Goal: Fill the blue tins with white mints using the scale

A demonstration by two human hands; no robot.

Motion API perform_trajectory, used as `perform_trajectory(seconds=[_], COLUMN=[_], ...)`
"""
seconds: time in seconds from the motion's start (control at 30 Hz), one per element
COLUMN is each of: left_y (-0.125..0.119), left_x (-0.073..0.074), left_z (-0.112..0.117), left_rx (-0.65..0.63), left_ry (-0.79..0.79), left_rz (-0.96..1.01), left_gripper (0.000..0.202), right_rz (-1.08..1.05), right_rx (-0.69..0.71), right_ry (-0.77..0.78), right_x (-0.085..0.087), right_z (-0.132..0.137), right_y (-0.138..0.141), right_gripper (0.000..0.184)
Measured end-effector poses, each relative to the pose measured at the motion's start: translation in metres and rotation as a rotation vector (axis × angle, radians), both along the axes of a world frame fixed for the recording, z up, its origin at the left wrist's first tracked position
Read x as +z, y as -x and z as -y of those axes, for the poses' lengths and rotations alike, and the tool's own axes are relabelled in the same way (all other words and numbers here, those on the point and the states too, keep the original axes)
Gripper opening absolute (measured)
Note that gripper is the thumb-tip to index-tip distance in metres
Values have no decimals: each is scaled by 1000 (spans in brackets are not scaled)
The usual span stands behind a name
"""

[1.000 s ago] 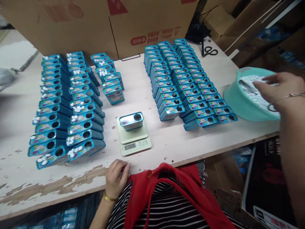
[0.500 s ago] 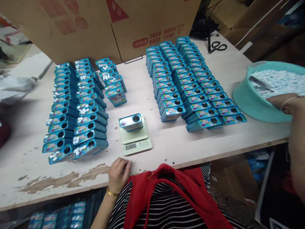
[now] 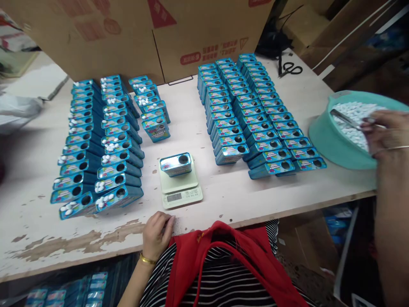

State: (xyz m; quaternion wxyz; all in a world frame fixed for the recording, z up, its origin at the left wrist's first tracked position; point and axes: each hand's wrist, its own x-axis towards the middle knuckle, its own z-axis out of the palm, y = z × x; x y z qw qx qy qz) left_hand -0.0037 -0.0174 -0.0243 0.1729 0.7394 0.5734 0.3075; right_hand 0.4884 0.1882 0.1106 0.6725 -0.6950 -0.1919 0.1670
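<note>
My right hand (image 3: 388, 128) is at the turquoise basin (image 3: 326, 136), its fingers closed on a slim metal utensil (image 3: 347, 118) that lies over the small white candies (image 3: 354, 113). Part of the utensil is hidden, and I cannot make out its exact kind. On the table's front edge rests my left hand (image 3: 157, 232), loosely curled with nothing in it. Just beyond it stands a pale green kitchen scale (image 3: 182, 197). A blue candy tin (image 3: 175, 165) with a round opening in its top sits on the scale's platform.
Left of the scale stand rows of blue tins (image 3: 119, 170), many with white candies on their tops. More rows of tins (image 3: 260, 136) stand to the right. A large cardboard box (image 3: 128, 42) borders the back. Scissors (image 3: 292, 68) lie at the back right.
My right hand has moved up and inward over the candies, and its fingers have closed on the metal utensil. My left hand and the tin on the scale stay in place.
</note>
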Motion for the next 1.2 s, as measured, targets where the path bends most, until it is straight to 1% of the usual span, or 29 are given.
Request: perform_trajectory(seconds=[0.03,0.07,0.13,0.2,0.23,0.3,0.37,0.4,0.47,0.53,0.6,0.67,0.7,0.77,0.83,0.9,1.0,1.1,1.2], left_y=[0,0,0,0,1,1,1,2,2,2,3,3,3,3,3,2,2,1,1], left_x=[0,1,2,3,3,3,3,2,1,0,-1,-1,-1,-1,-1,-1,-1,0,2], left_z=[0,-1,-2,-2,-2,-1,0,0,1,1,1,1,1,1,1,1,1,0,-2], left_rx=[-3,-6,-8,-6,-5,-5,-2,0,8,14,15,10,7,5,8,11,10,5,2], left_ry=[-1,-3,-10,-19,-22,-32,-41,-44,-41,-35,-33,-35,-36,-32,-24,-16,-7,8,20], left_rz=[0,0,1,6,10,23,39,46,58,72,81,87,90,96,102,108,108,95,91], left_gripper=[6,6,7,8,8,7,7,6,7,7,7,6,6,6,7,8,7,8,10], right_rz=[-12,-14,-68,-106,-99,-40,69,139,284,391,398,287,185,-91,-388,-618,-786,-815,-784], right_rx=[132,314,649,960,1088,1301,1439,1480,1509,1490,1465,1463,1463,1438,1376,1299,1186,1093,1048], right_ry=[-2,3,39,107,127,152,166,175,191,197,201,220,231,253,264,283,359,457,486], right_x=[4,8,17,22,23,19,12,7,0,-3,-2,2,4,5,0,-13,-41,-67,-81], right_z=[4,9,21,31,35,36,32,30,24,19,17,18,19,23,30,42,65,87,102], right_y=[24,52,114,176,203,245,271,279,289,293,293,291,289,282,272,262,246,236,232], right_gripper=[31,29,12,15,18,20,16,13,10,13,17,18,18,18,20,19,16,17,21])
